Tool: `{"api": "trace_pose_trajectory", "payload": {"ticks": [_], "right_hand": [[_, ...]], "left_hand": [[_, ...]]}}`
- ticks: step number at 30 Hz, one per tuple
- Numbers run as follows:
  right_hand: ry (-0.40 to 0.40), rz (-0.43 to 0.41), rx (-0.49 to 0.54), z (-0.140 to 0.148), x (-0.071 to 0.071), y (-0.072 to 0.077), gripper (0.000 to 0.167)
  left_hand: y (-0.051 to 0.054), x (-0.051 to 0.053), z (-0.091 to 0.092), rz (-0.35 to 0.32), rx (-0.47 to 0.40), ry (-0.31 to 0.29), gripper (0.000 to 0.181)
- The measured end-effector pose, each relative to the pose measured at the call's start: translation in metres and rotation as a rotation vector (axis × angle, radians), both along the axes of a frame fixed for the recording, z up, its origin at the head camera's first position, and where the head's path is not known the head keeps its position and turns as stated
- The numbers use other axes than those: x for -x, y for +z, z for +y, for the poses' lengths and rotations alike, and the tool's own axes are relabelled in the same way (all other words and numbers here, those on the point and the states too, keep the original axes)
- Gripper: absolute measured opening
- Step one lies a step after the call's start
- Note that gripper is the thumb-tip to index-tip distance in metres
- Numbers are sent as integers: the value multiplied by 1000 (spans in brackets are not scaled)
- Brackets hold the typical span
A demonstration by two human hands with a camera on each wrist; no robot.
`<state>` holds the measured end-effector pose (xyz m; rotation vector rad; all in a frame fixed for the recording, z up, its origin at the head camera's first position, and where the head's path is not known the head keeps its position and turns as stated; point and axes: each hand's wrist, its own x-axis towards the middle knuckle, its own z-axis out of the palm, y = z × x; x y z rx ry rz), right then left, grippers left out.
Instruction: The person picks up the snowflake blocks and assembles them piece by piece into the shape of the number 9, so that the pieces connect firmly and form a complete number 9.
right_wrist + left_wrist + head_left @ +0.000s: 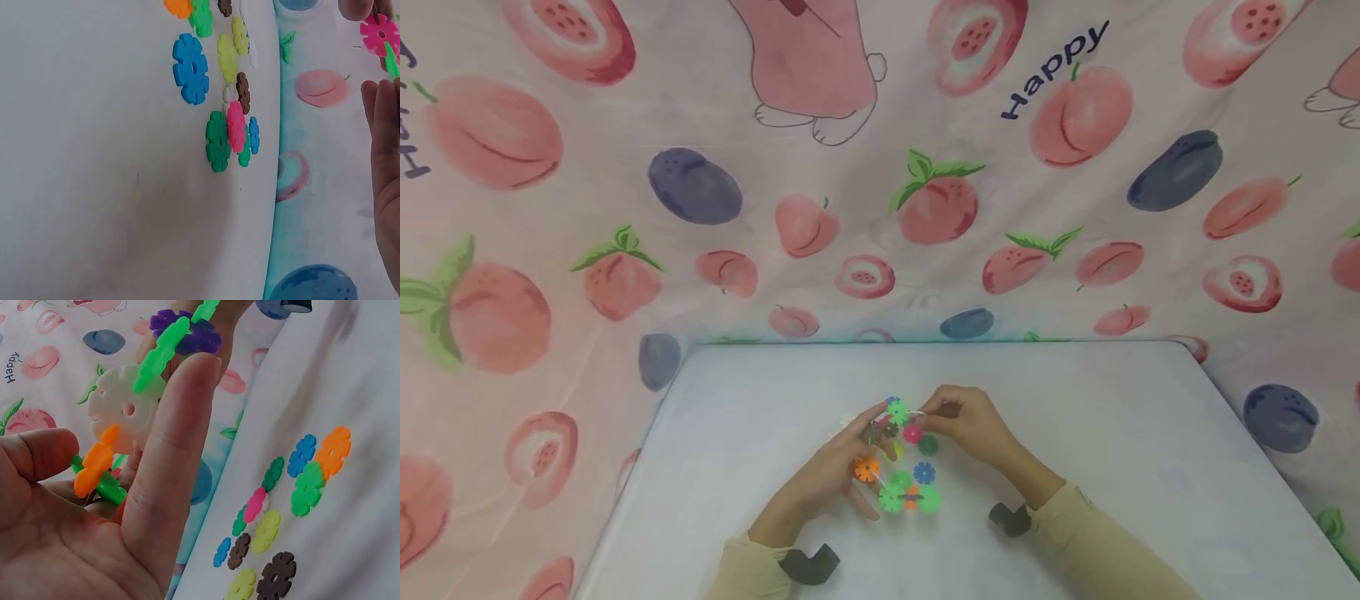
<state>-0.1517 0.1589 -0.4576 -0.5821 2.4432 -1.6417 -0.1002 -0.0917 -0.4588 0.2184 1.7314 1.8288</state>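
Note:
In the left wrist view, my left hand (833, 477) holds a chain of interlocking flower-shaped plastic discs. An orange disc (97, 464) lies by the thumb and palm, linked to a white disc (122, 409). Further along come a bright green disc (162, 355) and a purple disc (200, 334). My right hand (972, 423) is at the chain's far side, its thumb and fingertips pinching a piece there. That pinched piece is mostly hidden. A pink disc (380, 34) and a green disc (392, 59) show among fingers in the right wrist view.
Loose discs lie on the white table (1075, 417): a blue disc (191, 69), a dark green disc (217, 141), a pink disc (236, 127), a brown disc (277, 576) and several others. A fruit-patterned cloth (865, 167) hangs behind the table's far edge.

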Motion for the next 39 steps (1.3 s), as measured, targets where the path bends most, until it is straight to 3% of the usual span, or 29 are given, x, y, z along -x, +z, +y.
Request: {"api": "trace_pose_trajectory", "payload": {"ticks": [12,19,26,35,39], "right_hand": [[-72,62,37,-5,-3,-4,14],[-5,90,69,0,-1,-7,15],[51,133,110,0,-1,-10,12],[-37,310,23,-8,-6,-5,18],[-48,334,-6,-10,-8,-1,20]], "left_hand": [[-1,1,2,7,-61,-30,69],[2,0,0,16,-50,-61,67],[2,-2,-2,-3,-55,-49,65],[0,-1,-4,13,-49,-31,67],[1,-1,-3,27,-30,-32,69]]}}
